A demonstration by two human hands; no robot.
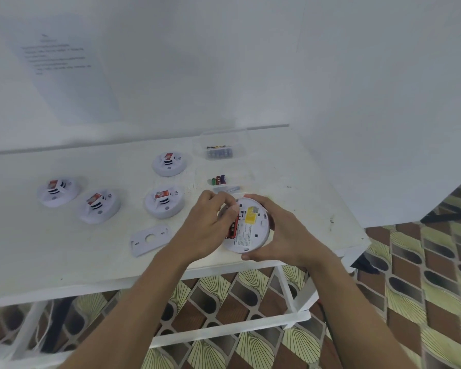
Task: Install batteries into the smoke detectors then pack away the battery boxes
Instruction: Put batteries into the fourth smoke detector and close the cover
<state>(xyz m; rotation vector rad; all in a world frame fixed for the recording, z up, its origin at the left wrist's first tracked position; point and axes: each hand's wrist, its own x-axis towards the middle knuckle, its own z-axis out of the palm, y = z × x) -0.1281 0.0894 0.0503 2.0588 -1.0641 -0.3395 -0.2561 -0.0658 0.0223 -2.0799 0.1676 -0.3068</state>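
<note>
Smoke detector (250, 227) flipped on its back, held over the table's (64, 262) front edge
Right hand (280, 235) gripped its right rim, and left hand (208, 222) curled over its red battery bay, though I couldn't tell if it pinched anything. Other detectors (164, 202) sat to the left, with battery box (220, 151) and loose batteries (218, 180) just behind.

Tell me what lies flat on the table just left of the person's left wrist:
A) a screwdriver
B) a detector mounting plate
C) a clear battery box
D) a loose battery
B: a flat white mounting plate with a round hole lies on the table, just left of the left hand, while the right hand holds the overturned detector.
</note>
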